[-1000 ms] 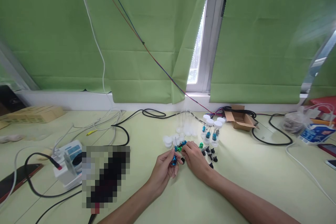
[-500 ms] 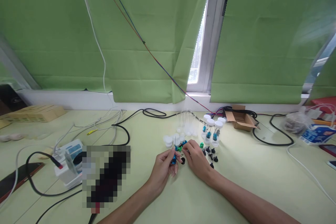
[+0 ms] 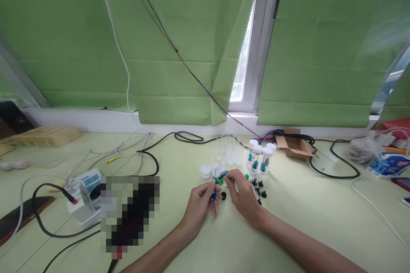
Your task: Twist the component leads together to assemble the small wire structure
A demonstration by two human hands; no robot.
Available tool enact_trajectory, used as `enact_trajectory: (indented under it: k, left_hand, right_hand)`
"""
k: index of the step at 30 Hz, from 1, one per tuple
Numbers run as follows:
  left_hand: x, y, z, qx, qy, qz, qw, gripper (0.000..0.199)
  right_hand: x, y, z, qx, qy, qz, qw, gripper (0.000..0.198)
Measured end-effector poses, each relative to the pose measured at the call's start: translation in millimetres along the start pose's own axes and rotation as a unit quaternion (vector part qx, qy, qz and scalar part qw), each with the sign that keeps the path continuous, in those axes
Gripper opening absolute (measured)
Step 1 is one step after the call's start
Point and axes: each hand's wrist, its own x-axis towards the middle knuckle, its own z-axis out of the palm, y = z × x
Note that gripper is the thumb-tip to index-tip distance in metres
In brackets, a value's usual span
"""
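Progress so far, lower right of centre frame: a cluster of white-capped tubes [image 3: 264,166] stands upright, blue parts visible inside at least three; I count those as done. Just left of them, the clear tubes [image 3: 231,147] show no coloured part inside, so they look undone. Unit in work is the blue piece [image 3: 213,195], lower centre of the frame, pinched between left hand [image 3: 199,202] thumb and fingers. Right hand [image 3: 241,190] is just beside it, fingertips bunched; can't tell if they grip anything. Leftover stock on the tabletop [image 3: 294,217]: loose white caps [image 3: 205,171] beyond the left hand, a green part [image 3: 247,176] and several black parts [image 3: 263,194] by the right hand. Reads as partway through; exact count left unclear, hands block some.
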Motion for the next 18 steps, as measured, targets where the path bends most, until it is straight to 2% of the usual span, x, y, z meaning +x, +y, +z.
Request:
enact_trajectory:
  k: [7, 13, 18]
  left_hand:
    - [0, 0, 1, 0.024, 0.007, -0.003, 1.000, 0.041]
    - [-2, 8, 2, 0.014, -0.012, 0.014, 1.000, 0.035]
    - [-7, 15, 4, 0.009, -0.037, 0.001, 0.999, 0.029]
  right_hand:
    - [-3, -4, 1, -0.010, -0.045, 0.030, 0.998, 0.015]
    - [0, -12, -1, 0.014, -0.054, 0.017, 0.998, 0.016]
    - [-1, -15, 0, 0.037, -0.039, 0.039, 0.998, 0.015]
